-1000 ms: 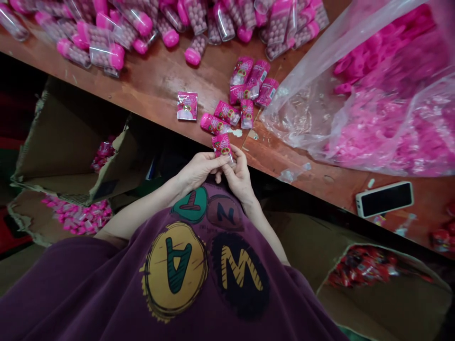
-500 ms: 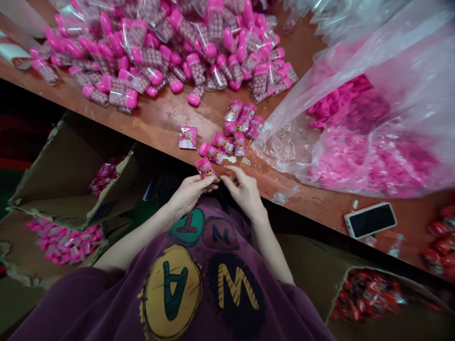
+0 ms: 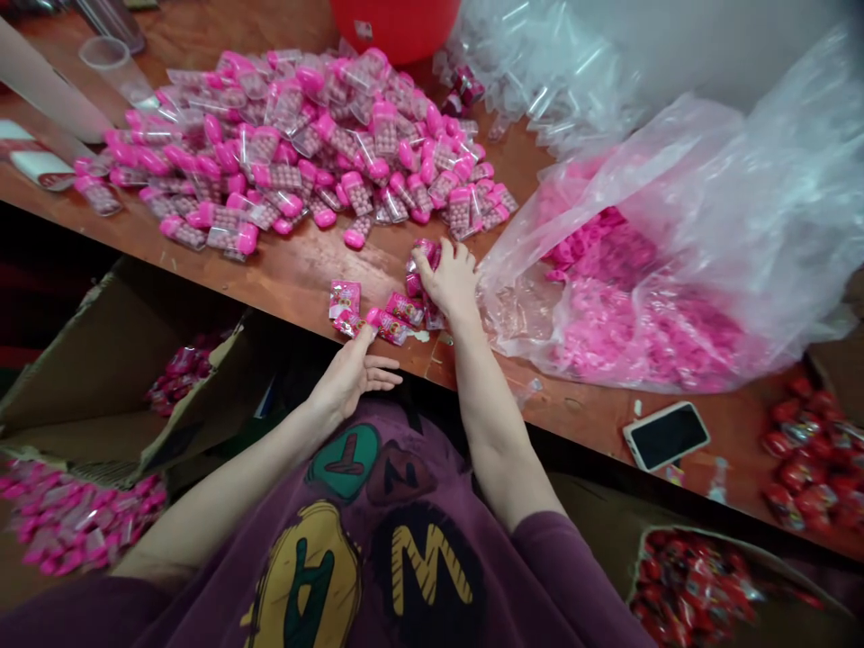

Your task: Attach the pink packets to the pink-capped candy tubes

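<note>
My left hand (image 3: 351, 373) is at the table's front edge with its fingers spread and the thumb tip at a small pink printed packet (image 3: 349, 323). A flat square packet (image 3: 345, 297) lies just beyond that one. Two more wrapped pieces, a front one (image 3: 390, 326) and one behind it (image 3: 406, 309), rest to the right. My right hand (image 3: 451, 277) reaches over a cluster of pink packets (image 3: 424, 255), fingers apart and partly covering them. Whether its fingertips touch any packet is hidden.
Behind lies a heap of clear bottles with pink caps (image 3: 303, 135). A plastic bag of pink pieces (image 3: 627, 333) stands right, near a phone (image 3: 667, 436). A red tub (image 3: 398, 27) is at the back. Cardboard boxes (image 3: 81, 387) sit below the table edge.
The packet in my left hand is now down on the table beside the square one, and that hand has opened. My right hand has moved forward onto the packet cluster. The view has shifted.
</note>
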Demonstrator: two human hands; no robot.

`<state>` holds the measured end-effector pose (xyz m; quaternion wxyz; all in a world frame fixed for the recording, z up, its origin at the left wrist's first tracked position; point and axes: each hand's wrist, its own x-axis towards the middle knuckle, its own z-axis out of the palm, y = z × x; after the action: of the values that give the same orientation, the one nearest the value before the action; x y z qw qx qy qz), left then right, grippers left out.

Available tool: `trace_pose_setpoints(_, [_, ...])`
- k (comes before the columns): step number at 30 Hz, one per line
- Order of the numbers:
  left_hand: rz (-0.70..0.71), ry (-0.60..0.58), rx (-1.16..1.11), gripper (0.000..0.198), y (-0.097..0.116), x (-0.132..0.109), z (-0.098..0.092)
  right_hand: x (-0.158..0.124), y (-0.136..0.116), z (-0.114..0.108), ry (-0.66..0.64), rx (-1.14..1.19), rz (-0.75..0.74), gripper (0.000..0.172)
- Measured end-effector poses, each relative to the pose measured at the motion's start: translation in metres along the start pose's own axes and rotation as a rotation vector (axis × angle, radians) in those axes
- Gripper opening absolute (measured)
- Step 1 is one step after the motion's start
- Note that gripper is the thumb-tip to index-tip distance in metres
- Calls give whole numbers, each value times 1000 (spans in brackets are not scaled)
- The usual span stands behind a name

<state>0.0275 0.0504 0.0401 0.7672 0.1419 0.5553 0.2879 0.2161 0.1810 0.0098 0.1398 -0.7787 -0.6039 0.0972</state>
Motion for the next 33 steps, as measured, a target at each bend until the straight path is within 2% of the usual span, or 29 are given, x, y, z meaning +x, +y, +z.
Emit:
trace_pose_setpoints(2, [-17,1,-21,61,0,7,3,-4,-5,6,-16,-6,15,75])
trace_pose_setpoints(6, [-93,-66,-26,56,-4,15,12,-30,-7,8,140,-34,35,73])
trace_pose_setpoints(8, [-94,-130,124,54,-7,12,13,-51,-2,3,145,-42,2,69])
trace_pose_setpoints(9, [-34,-140,265,52,-7,9,12,-63,1,-1,106,-43,-21,66])
trace_pose_setpoints(11, [254,-60,641,41,-6,2,4,-84,8,-7,5,-45,-64,62])
trace_pose_setpoints(13, [668,106,1027,28,-2,0,-9,-99,14,-10,-60,-20,-96,59])
trace_pose_setpoints(14, [847,173,1186,32,0,2,-16,-105,16,-11,-74,7,-112,59])
trace_pose_setpoints(15, [974,199,1321,41,2,5,-22,-108,18,-11,-82,38,-129,59])
trace_pose_setpoints(17, [1095,164,1519,51,3,15,-33,-111,20,-12,-102,74,-171,61])
trace_pose_setpoints(20, [1123,121,1644,49,-1,28,-39,-110,25,-15,-164,4,-216,63])
trace_pose_setpoints(23, [1126,122,1682,47,-4,31,-35,-101,31,-21,-179,29,-233,55])
trace_pose_setpoints(26, [1087,90,1739,56,0,27,-24,-80,34,-29,-67,145,-210,52])
trace_pose_setpoints(28, [1041,58,1780,67,7,26,-15,-62,30,-33,-15,138,-210,53])
trace_pose_setpoints(33, [996,11,1924,77,28,34,12,-37,8,-32,-160,-122,-372,47])
